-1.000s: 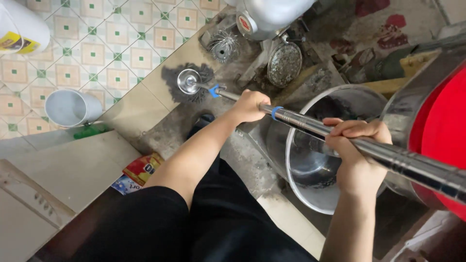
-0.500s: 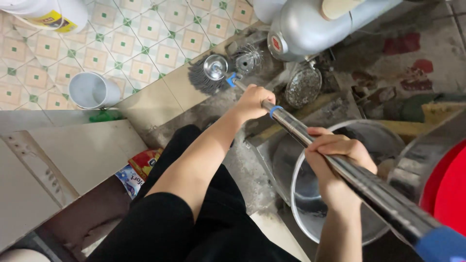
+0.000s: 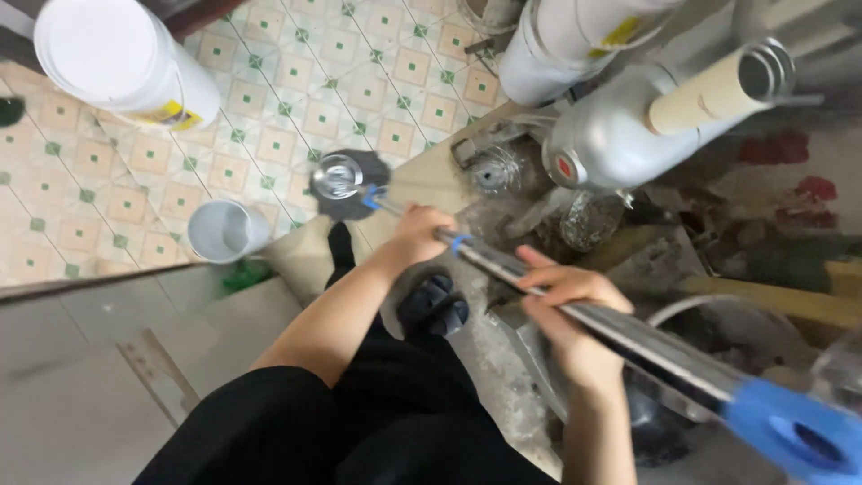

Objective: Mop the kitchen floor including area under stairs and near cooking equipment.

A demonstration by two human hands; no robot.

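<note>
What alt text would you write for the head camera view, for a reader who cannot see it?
Seen from above, a person's left hand and right hand both grip a long shiny metal pole with a blue end piece, whose far tip is a round metal cup on a wet patch of the tiled floor. A white bucket and a small white cup stand nearby.

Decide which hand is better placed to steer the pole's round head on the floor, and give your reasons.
Probably the left hand: it grips the metal pole nearer the round head. The right hand holds further back.
</note>
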